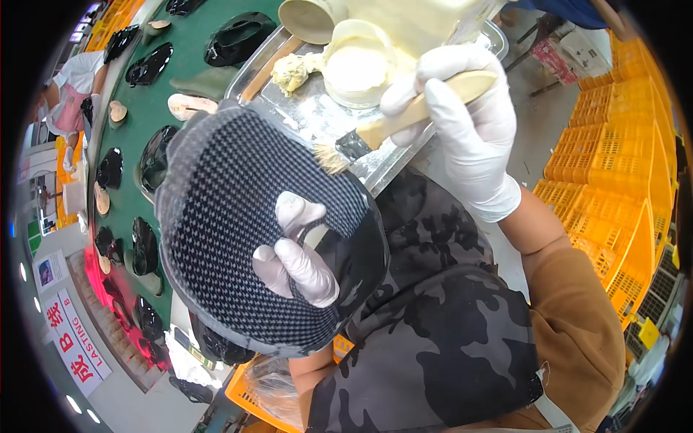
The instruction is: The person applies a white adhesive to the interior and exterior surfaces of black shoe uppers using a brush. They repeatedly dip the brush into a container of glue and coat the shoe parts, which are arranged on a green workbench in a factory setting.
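Note:
My gloved left hand (307, 270) grips a black shoe upper (216, 209) with its houndstooth-check lining turned toward me. Several of its fingers show against the lining, and the rest of the hand is hidden behind the piece. A whitish smear runs along the upper's rim. In my gloved right hand (469, 123) is a wooden-handled brush (393, 126), its pale bristles pointing down at the upper's edge. Whether they touch it I cannot tell. Just beyond the brush stands a tub of white paste (355, 68) on a metal tray (375, 169).
A brown cup-like container (310, 20) and a wooden-handled tool caked with paste (289, 74) lie by the tub. Shiny black shoe uppers (242, 37) and shoe lasts (191, 106) ride on a green conveyor belt (191, 68). Stacked yellow crates (592, 166) stand at right. Another person (72, 94) is at far left.

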The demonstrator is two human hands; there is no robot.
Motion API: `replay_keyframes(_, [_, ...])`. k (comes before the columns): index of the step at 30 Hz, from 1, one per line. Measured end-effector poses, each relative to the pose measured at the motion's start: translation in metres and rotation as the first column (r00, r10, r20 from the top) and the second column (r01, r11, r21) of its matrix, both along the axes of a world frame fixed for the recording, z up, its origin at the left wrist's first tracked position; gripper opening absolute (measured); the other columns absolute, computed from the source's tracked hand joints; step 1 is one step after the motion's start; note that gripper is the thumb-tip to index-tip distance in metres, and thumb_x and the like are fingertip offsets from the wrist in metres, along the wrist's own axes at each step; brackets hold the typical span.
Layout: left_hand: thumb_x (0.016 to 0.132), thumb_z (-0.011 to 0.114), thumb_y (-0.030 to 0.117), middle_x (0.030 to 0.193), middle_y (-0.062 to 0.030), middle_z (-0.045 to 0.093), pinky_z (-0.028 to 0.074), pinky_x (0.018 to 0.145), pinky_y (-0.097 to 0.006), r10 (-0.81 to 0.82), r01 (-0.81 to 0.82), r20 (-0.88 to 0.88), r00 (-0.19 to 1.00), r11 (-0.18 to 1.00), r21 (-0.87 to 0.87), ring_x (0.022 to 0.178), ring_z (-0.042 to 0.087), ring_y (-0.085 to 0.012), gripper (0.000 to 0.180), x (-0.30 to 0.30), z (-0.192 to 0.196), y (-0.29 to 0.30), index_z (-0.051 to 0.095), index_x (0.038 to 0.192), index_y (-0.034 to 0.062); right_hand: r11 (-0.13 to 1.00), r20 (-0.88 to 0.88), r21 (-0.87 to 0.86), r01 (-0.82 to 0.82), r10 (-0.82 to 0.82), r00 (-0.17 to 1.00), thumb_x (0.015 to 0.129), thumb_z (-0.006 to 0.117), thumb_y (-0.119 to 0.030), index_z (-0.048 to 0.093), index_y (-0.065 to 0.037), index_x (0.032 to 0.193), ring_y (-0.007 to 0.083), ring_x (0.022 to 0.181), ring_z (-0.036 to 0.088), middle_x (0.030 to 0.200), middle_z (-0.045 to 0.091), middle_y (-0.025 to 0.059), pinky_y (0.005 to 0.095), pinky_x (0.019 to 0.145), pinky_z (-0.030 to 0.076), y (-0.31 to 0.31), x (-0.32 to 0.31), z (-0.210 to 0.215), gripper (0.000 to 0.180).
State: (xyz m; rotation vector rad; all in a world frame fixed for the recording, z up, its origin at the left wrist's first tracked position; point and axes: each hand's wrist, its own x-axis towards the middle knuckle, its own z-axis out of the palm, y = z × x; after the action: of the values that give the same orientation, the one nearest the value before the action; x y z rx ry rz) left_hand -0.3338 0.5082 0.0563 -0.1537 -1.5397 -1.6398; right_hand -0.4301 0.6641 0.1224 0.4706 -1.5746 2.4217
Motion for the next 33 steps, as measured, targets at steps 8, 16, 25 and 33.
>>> replay_keyframes(8, [0.096, 0.033, 0.031, 0.101, -0.0153, 0.062, 0.033, 0.102, -0.037, 0.169, -0.089, 0.323, 0.931, 0.964, -0.249, 0.101, 0.056, -0.025, 0.046, 0.005, 0.0, -0.008, 0.053, 0.113, -0.0062, 0.953, -0.001, 0.237, -0.189, 0.195, 0.981, 0.093, 0.044, -0.006, 0.042, -0.004, 0.108, 0.0064, 0.056, 0.054, 0.082, 0.062, 0.0102, 0.0164, 0.051, 0.045, 0.021, 0.007, 0.005, 0.015])
replay_keyframes(16, [0.093, 0.042, 0.023, 0.119, -0.0274, 0.052, 0.039, 0.098, -0.039, 0.34, -0.264, 0.221, 0.914, 0.913, -0.31, 0.11, 0.055, -0.0313, 0.042, -0.01, -0.006, -0.005, 0.043, 0.125, -0.0032, 0.867, -0.111, 0.457, -0.201, 0.279, 0.954, 0.093, 0.045, -0.004, 0.043, -0.003, 0.112, 0.0077, 0.071, 0.059, 0.085, 0.061, 0.0074, 0.0154, 0.055, 0.046, 0.021, 0.009, -0.004, 0.02])
replay_keyframes(25, [0.091, 0.04, 0.039, 0.121, -0.0231, 0.051, 0.04, 0.098, -0.042, -0.124, 0.046, 0.255, 0.959, 0.956, 0.291, 0.111, 0.053, -0.0311, 0.054, -0.013, 0.0, -0.018, 0.042, 0.127, -0.0012, 0.88, -0.156, 0.451, -0.151, 0.244, 0.957, 0.092, 0.047, -0.004, 0.042, -0.003, 0.106, 0.0086, 0.073, 0.059, 0.087, 0.06, 0.008, 0.0175, 0.056, 0.048, 0.018, 0.013, -0.006, 0.015])
replay_keyframes(33, [0.09, 0.039, 0.053, 0.123, -0.0193, 0.05, 0.041, 0.099, -0.043, -0.506, 0.323, 0.022, 0.862, 0.583, 0.746, 0.113, 0.05, -0.0309, 0.065, 0.002, 0.008, -0.021, 0.04, 0.129, 0.0007, 0.908, 0.034, 0.155, -0.389, 0.389, 0.921, 0.091, 0.054, -0.017, 0.041, -0.007, 0.099, 0.0135, 0.057, 0.059, 0.077, 0.061, 0.0135, 0.0199, 0.045, 0.046, 0.028, 0.031, 0.028, 0.018])
